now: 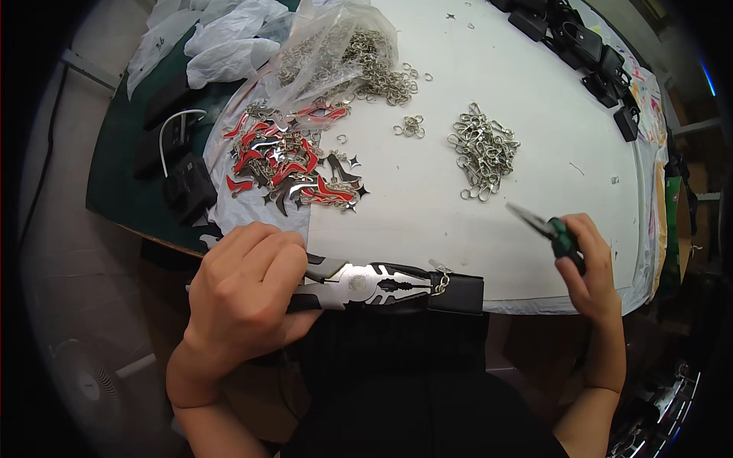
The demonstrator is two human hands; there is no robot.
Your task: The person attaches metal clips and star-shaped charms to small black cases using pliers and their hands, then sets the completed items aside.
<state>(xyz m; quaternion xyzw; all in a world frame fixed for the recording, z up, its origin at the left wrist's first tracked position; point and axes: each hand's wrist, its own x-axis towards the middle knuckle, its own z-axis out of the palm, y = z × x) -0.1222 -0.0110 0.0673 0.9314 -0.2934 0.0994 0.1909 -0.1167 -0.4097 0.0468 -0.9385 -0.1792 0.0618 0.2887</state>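
My left hand (pixel 248 294) is closed around the handles of large combination pliers (pixel 359 285) lying sideways at the table's front edge. At their jaw tips is a short silver chain (pixel 441 285), beside a black block (pixel 464 294). In my right hand (pixel 594 271) are green-handled needle-nose pliers (pixel 563 240), their tips pointing up and left, apart from the chain. Beyond those tips lies a pile of silver clasps (pixel 485 153). Red and black high-heel-shoe charms (pixel 286 164) with chains and stars are heaped beyond my left hand. A few loose rings (pixel 410 127) sit between the piles.
A clear plastic bag (pixel 328 53) spills silver chain links (pixel 389 80) at the back. White plastic bags (pixel 233 46) lie back left. Black devices (pixel 191 187) stand along the left edge; black power adapters (pixel 584 46) line the far right of the white tabletop (pixel 550 114).
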